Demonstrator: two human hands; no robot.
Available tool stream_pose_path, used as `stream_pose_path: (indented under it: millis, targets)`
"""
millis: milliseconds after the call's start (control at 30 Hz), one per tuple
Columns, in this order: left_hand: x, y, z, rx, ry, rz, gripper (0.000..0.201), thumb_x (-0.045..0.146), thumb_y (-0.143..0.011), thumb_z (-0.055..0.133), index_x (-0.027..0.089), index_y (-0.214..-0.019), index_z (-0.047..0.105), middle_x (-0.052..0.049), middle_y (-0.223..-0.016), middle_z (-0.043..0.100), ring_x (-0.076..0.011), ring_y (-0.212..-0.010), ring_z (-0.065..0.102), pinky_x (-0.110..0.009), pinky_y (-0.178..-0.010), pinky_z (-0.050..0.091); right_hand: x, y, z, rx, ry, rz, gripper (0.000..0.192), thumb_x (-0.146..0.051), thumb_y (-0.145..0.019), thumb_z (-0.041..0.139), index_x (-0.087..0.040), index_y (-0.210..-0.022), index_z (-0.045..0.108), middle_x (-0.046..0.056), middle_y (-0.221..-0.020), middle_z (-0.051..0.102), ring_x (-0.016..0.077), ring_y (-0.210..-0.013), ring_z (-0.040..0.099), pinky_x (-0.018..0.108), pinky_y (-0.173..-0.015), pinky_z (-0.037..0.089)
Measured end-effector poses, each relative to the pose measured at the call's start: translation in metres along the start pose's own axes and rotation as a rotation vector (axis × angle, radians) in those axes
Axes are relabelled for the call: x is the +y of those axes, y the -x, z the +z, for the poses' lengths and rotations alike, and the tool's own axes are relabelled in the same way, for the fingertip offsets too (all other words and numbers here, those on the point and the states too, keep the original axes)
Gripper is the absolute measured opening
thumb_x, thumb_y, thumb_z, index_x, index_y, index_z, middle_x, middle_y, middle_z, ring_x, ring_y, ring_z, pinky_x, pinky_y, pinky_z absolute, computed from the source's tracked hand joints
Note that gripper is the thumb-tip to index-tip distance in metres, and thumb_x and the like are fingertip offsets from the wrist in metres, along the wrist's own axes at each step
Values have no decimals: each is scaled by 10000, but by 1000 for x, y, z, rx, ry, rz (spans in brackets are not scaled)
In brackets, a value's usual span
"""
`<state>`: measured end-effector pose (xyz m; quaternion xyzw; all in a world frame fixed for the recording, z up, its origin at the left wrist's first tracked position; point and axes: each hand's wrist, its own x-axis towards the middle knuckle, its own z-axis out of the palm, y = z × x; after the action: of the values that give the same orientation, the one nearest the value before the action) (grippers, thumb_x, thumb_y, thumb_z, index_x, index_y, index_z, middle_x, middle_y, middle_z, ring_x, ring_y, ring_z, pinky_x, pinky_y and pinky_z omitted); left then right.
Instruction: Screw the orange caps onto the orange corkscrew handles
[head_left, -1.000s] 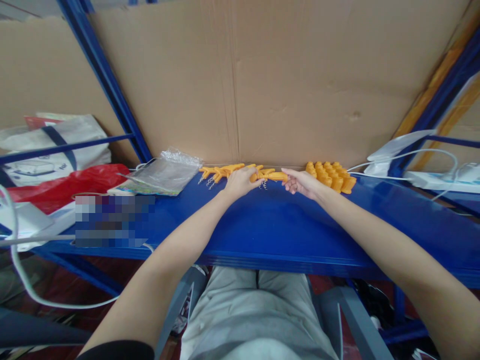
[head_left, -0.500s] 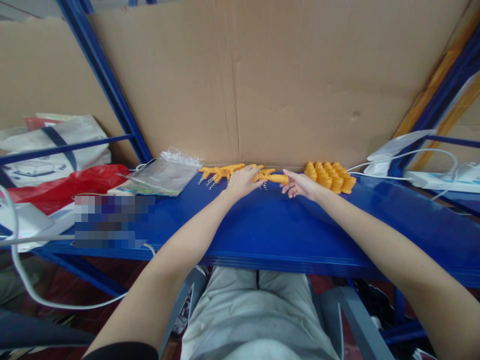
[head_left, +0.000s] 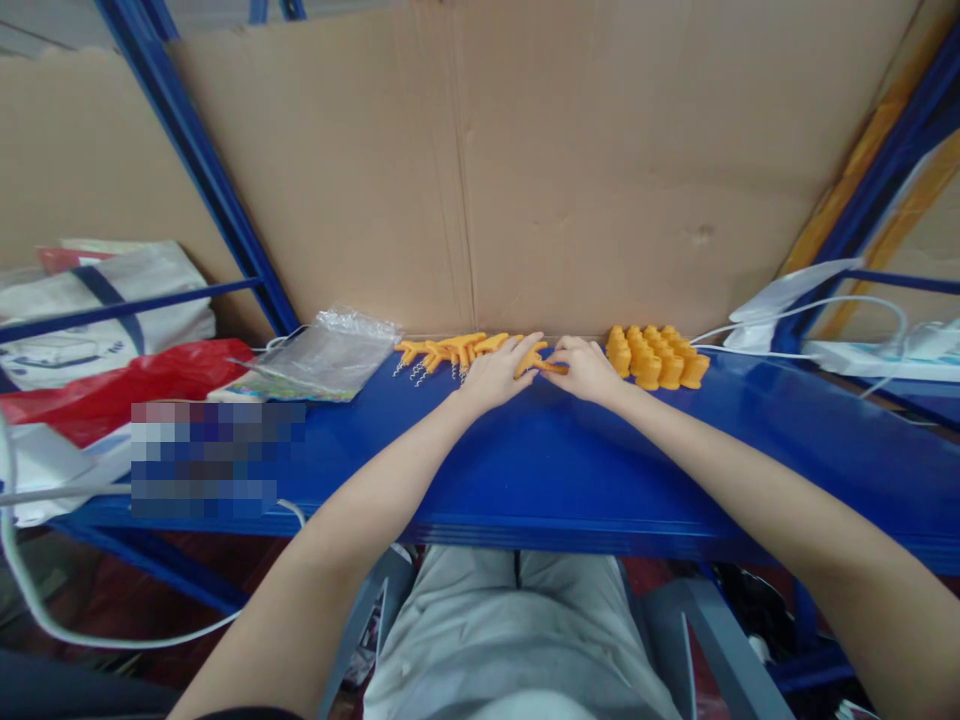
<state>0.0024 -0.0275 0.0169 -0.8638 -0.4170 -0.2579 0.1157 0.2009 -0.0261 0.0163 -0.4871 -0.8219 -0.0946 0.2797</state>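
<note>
Several yellow-handled corkscrews [head_left: 442, 352] lie in a row along the back of the blue table, their metal spirals pointing toward me. My left hand [head_left: 499, 378] is at the right end of this row, thumb and fingers around a yellow corkscrew handle [head_left: 529, 358]. Close beside it, my right hand [head_left: 586, 370] pinches a yellow piece [head_left: 553, 368] with bent fingers. Whether both hands hold one and the same piece is hard to see. Right of my right hand, several yellow bottle-shaped pieces [head_left: 658, 358] stand upright in tight rows.
A cardboard sheet [head_left: 585, 170] walls off the back of the blue table [head_left: 555, 470]. To the left lie a clear plastic bag [head_left: 330, 355], a red bag [head_left: 150, 380] and a white tote [head_left: 105, 310]. White cables [head_left: 795, 355] run at the right, near a blue post.
My right hand has moved left, toward my left hand, and its fingers have closed in. The long yellow piece that stretched between the hands is now mostly hidden.
</note>
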Motion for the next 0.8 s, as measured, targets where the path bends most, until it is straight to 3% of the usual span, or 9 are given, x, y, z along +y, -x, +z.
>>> stream_pose_path:
  millis: [100, 200, 367, 667, 800]
  targets:
    - [-7, 0, 0, 49, 35, -27, 637, 284, -961, 566, 227, -1560, 356, -125, -1438, 586, -253, -1239, 624, -345, -947, 553, 20, -22, -4, -11, -155, 208, 174, -296, -780, 764, -212, -636, 714, 43, -666, 637, 199, -719, 619, 306, -651, 420]
    - [-14, 0, 1, 51, 41, -63, 572, 251, -961, 549, 188, -1515, 421, -146, -1431, 599, -265, -1274, 612, -378, -992, 547, 49, -46, -10, -83, -257, 422, 337, -281, -752, 801, -206, -494, 598, 2, -472, 515, 154, -553, 558, 273, -546, 403]
    - [-19, -1, 4, 41, 59, -82, 498, 212, -944, 558, 176, -1439, 520, -143, -1393, 642, -266, -1269, 625, -411, -1044, 528, 92, -68, -13, -9, -304, 717, 361, -288, -817, 775, -209, -531, 569, -4, -413, 498, 135, -446, 535, 239, -442, 439]
    - [-15, -2, 0, 4, 45, -94, 470, 207, -954, 551, 147, -1420, 557, -143, -1314, 692, -264, -1209, 663, -397, -1022, 533, 142, -76, -4, 61, -259, 890, 288, -191, -815, 742, -211, -553, 623, 1, -428, 527, 177, -451, 592, 315, -481, 519]
    - [-15, -2, 0, 9, 45, -93, 457, 195, -953, 555, 145, -1407, 572, -146, -1308, 696, -267, -1203, 666, -405, -1024, 535, 154, -79, 0, 83, -317, 924, 290, -266, -831, 759, -185, -577, 644, 23, -447, 538, 192, -445, 598, 364, -519, 536]
